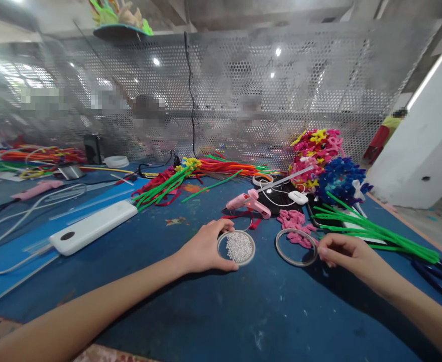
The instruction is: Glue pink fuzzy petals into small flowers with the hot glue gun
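The left hand [202, 247] cups the rim of a shallow round container of white beads [236, 247] on the blue surface [221, 311]. It looks light and spill-prone, best held low by its sides. The right hand [343, 251], fingers curled, touches the empty round lid [295, 247] beside it.

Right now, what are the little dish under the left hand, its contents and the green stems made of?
Dish: looks like clear plastic, glossy rim, table shows through. Beads: small white balls, pearly sheen, probably plastic. Green stems: fuzzy matte surface, likely pipe cleaners. Left hand grips the dish.
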`<state>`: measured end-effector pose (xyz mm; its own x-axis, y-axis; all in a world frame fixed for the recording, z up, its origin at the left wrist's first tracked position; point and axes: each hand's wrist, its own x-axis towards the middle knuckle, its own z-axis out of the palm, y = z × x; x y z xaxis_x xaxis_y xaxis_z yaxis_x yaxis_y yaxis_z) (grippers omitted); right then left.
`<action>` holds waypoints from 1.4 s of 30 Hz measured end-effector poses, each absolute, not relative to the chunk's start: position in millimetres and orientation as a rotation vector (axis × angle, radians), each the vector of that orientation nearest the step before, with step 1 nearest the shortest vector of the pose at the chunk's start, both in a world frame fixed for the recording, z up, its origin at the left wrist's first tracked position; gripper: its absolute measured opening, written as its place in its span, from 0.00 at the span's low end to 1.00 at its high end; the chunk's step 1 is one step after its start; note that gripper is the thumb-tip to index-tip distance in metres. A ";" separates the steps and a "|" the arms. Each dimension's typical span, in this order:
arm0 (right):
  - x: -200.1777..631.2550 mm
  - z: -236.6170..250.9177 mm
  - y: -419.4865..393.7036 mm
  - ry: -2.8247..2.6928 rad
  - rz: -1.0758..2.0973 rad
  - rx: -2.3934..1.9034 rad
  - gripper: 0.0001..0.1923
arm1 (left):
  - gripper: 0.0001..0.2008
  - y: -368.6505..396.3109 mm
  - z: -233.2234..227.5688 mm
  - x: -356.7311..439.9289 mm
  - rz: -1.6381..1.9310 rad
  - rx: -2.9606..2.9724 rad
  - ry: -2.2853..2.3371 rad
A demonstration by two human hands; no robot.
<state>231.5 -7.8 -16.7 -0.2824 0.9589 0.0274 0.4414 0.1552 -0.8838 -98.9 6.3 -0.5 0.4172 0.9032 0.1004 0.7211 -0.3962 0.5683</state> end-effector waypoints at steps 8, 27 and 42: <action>166.3 4.2 19.7 -2.368 0.398 -1.377 0.09 | 0.44 9.9 5.7 -91.3 0.231 2.498 1.421; 117.5 -8.5 56.2 -2.476 -0.157 -1.730 0.15 | 0.42 21.7 19.5 -89.2 -0.024 2.580 1.333; 162.6 11.6 70.4 -2.159 -0.263 -1.810 0.10 | 0.44 21.2 21.7 -89.6 -0.063 2.562 1.329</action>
<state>162.6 70.4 11.6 -0.1531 0.9241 0.3501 0.9812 0.1843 -0.0575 -89.6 21.2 21.7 0.5819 0.7986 -0.1539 0.8095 -0.5506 0.2040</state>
